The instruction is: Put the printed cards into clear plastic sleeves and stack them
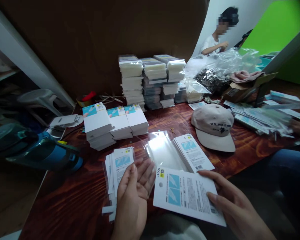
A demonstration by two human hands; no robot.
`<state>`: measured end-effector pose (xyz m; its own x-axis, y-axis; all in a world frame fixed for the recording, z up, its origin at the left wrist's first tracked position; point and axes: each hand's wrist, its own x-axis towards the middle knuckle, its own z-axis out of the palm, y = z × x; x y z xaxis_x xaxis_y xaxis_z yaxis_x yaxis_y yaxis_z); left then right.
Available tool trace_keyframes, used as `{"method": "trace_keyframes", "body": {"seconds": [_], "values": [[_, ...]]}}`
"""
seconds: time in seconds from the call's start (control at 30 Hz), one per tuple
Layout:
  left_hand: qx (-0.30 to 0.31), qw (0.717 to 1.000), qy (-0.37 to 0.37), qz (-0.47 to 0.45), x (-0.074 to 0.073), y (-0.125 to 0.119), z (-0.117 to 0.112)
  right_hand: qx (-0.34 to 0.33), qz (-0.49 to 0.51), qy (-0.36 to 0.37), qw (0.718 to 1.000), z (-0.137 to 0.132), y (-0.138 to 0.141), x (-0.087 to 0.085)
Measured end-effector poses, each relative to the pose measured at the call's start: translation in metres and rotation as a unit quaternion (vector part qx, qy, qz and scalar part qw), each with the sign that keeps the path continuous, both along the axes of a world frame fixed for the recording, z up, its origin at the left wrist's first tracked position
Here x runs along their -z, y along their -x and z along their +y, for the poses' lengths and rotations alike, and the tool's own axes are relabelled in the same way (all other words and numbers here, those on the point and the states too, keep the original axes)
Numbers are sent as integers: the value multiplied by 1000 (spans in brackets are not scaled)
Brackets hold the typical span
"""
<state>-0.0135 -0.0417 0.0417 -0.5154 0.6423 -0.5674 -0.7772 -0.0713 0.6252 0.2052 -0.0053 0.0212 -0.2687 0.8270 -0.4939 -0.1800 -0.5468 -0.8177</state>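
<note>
My right hand (pixel 236 206) pinches the right end of a white printed card (pixel 185 193) with blue pictures and a yellow mark. My left hand (pixel 137 186) is palm up, its thumb and fingers around a clear plastic sleeve (pixel 150 186) whose outline is faint. Left of that hand lies a loose pile of sleeved cards (pixel 122 160). Beyond the held card, a stack of clear sleeves (pixel 165 151) lies on the table, and a fanned stack of the same cards (pixel 193 151) sits to its right.
Several card stacks (pixel 96 120) stand at the left back, with taller bundled piles (pixel 131 80) behind. A cap (pixel 213 125) and scattered packs (pixel 255 116) occupy the right of the dark wooden table (pixel 72 200). A blue bottle (pixel 42 150) is at left. Another person (pixel 212 43) sits beyond.
</note>
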Motion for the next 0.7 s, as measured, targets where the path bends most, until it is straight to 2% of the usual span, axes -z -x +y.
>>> {"method": "trace_keyframes", "body": {"seconds": [0.23, 0.4, 0.7], "values": [[8, 1000, 25, -10, -4, -6, -3, 16, -1, -8, 1000, 2, 19, 2], [-11, 1000, 10, -2, 1, 4, -6, -29, 14, 34, 999, 1, 11, -4], [27, 999, 36, 0, 4, 5, -12, -36, -6, 23, 999, 4, 4, 3]]}}
